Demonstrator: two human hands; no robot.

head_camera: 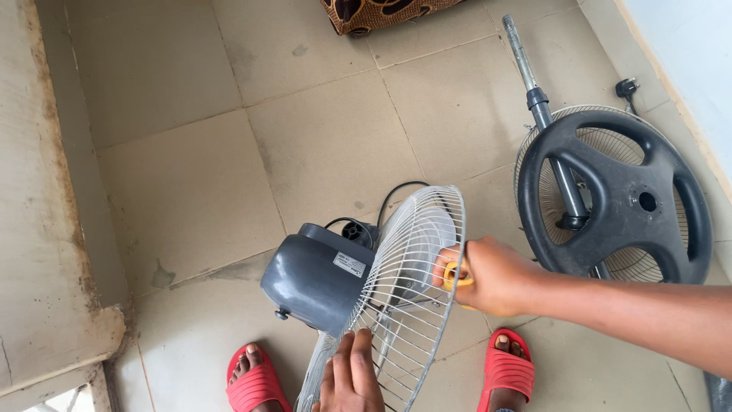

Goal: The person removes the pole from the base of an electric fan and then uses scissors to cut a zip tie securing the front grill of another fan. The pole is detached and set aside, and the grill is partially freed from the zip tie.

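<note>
A grey fan motor housing (314, 278) stands on the tiled floor with a white wire rear guard (415, 252) fixed to its front. My left hand (349, 374) rests against the lower rim of the guard, fingers flat. My right hand (488, 275) reaches in from the right and grips a small yellow tool handle (455, 275) at the middle of the guard. The tool's tip is hidden behind my fingers and the wires.
A black round fan base (618, 194) lies at right on another wire guard (549, 130), with the grey stand pole (534, 84) across them. A black cord (396, 194) loops behind the motor. Red sandals (255, 381) on my feet, a patterned cushion (381, 11) at top, a raised ledge (53, 229) on the left.
</note>
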